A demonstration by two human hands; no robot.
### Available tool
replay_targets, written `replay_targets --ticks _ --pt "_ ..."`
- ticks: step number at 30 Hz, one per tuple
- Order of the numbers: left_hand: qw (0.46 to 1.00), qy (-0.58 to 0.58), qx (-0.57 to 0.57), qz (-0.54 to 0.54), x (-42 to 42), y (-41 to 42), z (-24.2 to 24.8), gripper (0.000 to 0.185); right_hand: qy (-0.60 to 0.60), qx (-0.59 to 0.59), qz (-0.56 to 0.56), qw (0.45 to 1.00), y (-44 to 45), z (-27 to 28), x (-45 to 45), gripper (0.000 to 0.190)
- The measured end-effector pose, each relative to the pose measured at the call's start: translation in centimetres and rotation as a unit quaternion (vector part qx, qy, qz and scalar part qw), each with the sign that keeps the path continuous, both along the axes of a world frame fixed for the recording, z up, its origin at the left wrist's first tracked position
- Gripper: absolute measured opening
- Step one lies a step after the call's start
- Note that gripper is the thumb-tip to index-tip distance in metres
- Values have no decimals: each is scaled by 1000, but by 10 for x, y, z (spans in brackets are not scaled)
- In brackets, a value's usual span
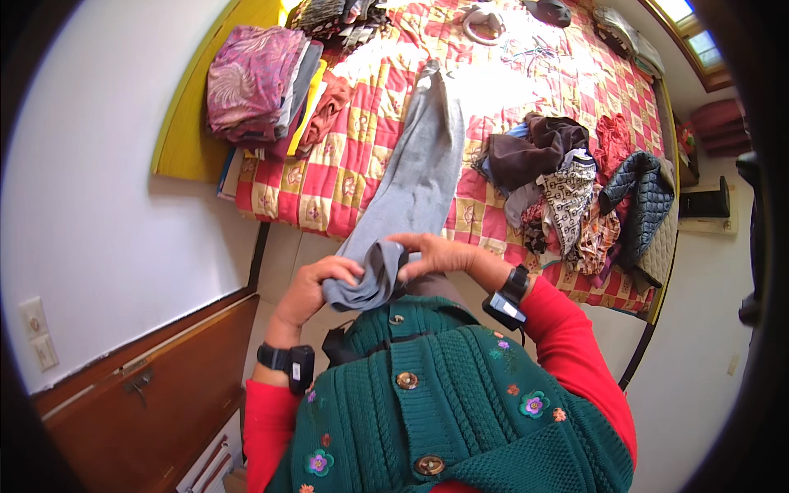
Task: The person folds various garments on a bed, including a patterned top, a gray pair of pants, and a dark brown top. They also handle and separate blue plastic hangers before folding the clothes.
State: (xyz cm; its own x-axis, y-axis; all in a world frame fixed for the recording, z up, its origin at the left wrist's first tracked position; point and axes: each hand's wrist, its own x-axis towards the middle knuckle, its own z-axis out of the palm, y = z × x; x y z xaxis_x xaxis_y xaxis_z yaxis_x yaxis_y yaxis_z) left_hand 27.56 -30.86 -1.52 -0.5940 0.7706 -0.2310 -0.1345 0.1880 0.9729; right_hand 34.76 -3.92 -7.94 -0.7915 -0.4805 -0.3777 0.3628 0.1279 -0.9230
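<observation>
A pair of grey trousers (419, 160) lies lengthwise over the bed, its far end narrowing in the sunlit part. The near end hangs past the bed's front edge, close to my body, and is bunched in a curl of cloth. My left hand (314, 286) grips that curl from the left, thumb over the cloth. On its right side my right hand (434, 256) pinches the same bunched end between thumb and fingers. Part of the right fingertips is hidden in the fabric.
A checked red and gold quilt (333, 179) covers the bed. Folded clothes (259, 80) are stacked at the left. A loose heap with a brown garment (536, 151) and a dark quilted jacket (641, 197) lies at the right. Hangers (530, 52) and a cap (548, 12) are farther back.
</observation>
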Motion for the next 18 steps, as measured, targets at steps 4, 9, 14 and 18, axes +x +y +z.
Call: replay_targets --ticks 4,9,14,18 --pt "992 -41 -5 119 -4 -17 -14 13 12 69 75 995 -3 19 9 31" --pt "969 14 -55 239 5 -24 -32 11 -82 -63 116 988 -6 13 7 35" --pt "987 -20 -82 138 10 -29 -24 10 -202 -84 143 965 23 -49 -22 48" --pt "972 113 -206 18 12 -26 -38 15 -141 82 -38 986 80 -121 -70 35"
